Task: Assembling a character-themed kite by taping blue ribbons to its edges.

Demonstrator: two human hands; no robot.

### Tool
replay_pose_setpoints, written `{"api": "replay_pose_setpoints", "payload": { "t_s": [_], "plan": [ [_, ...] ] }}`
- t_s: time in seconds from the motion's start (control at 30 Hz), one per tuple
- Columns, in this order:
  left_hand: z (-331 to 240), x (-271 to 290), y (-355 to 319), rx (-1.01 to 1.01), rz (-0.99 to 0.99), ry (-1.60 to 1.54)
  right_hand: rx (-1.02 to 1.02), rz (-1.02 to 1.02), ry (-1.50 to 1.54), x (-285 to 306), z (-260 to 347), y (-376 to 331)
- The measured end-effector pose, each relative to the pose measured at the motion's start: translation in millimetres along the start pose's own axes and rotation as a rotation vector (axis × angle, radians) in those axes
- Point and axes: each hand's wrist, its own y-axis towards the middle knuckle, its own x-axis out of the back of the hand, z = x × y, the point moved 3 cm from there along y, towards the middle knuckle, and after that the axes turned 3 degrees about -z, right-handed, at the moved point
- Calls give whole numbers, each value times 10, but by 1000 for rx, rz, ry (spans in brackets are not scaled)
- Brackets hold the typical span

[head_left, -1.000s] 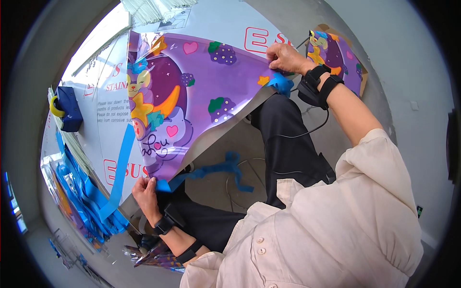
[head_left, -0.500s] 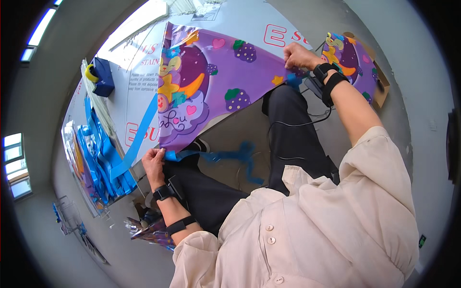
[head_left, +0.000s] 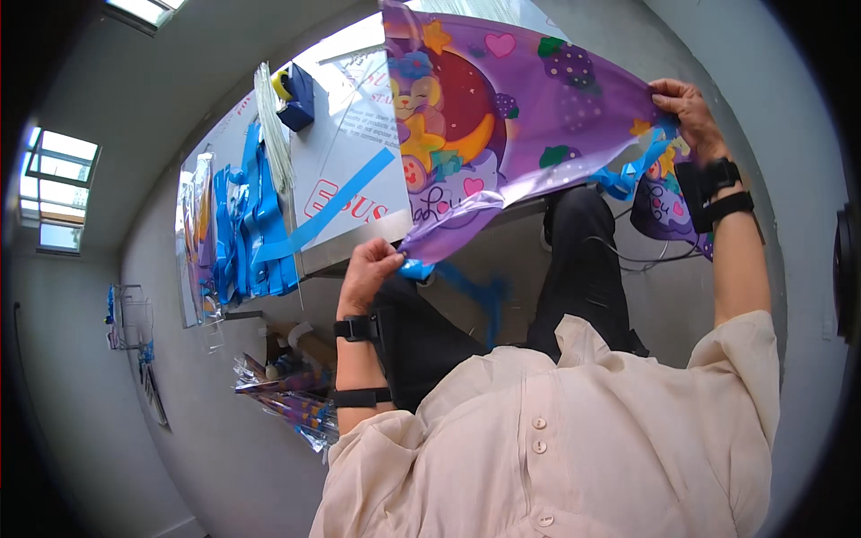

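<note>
Item: purple printed kite point(head_left: 511, 117), held spread above the white table point(head_left: 359, 161). Left hand point(head_left: 368, 273) pinched its lower corner; right hand point(head_left: 686, 108) gripped the far corner beside blue ribbon tails point(head_left: 628, 175). Tails appeared attached. Blue strips point(head_left: 247, 224) lay unused at the table's left end; finished kites looked few.

White sign board point(head_left: 359, 148) (red and grey print) lies on the table.

The purple kite point(head_left: 529, 117) runs off the top edge and hides much of the white tabletop point(head_left: 359, 152); the blue streak point(head_left: 480, 296) below is blurred.
</note>
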Motion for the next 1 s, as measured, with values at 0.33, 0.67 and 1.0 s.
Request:
{"api": "replay_pose_setpoints", "payload": {
  "t_s": [0.33,0.67,1.0],
  "plan": [
    [-2844,624,-979,-1362,-1113,944,313,-23,-33,-283,931,-590],
    [-3805,563,-1003,-790,-12,1360,402,-9,-53,-33,935,-429],
    [-3973,314,-892,-681,104,1421,563,7,-14,-386,1376,-308]
  ]
}}
